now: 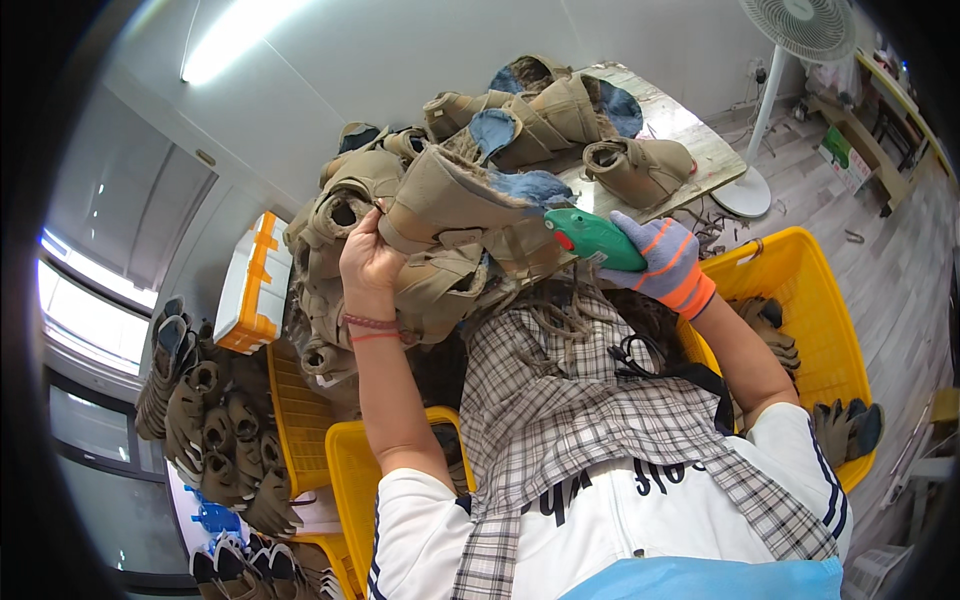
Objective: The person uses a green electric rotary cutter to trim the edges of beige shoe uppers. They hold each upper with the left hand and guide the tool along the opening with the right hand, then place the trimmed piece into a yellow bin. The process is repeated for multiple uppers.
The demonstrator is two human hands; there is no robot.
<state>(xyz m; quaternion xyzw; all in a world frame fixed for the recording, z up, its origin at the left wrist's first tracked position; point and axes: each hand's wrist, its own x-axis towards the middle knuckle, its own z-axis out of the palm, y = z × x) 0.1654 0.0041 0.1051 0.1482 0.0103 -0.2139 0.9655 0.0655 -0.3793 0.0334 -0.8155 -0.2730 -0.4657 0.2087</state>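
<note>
My bare left hand (372,262) grips a tan boot upper (440,205) by its toe end and holds it up over the pile. Blue fleece lining (530,187) shows at the far opening of this upper. My right hand (665,258), in a grey and orange knit glove, is closed round a green handheld power tool (590,238) with a red button. The tool's front end is beside the blue lining; whether the two touch I cannot tell. More tan boot uppers (345,205) are heaped under and behind the held one, and a single upper (640,168) lies to its right.
A worktable (700,150) carries the heap. Yellow crates (830,330) holding uppers stand to my right and left. Stacked uppers (215,430) and a white and orange box (255,285) are at the left. A standing fan (770,110) is beyond the table. A checked apron (600,420) covers my lap.
</note>
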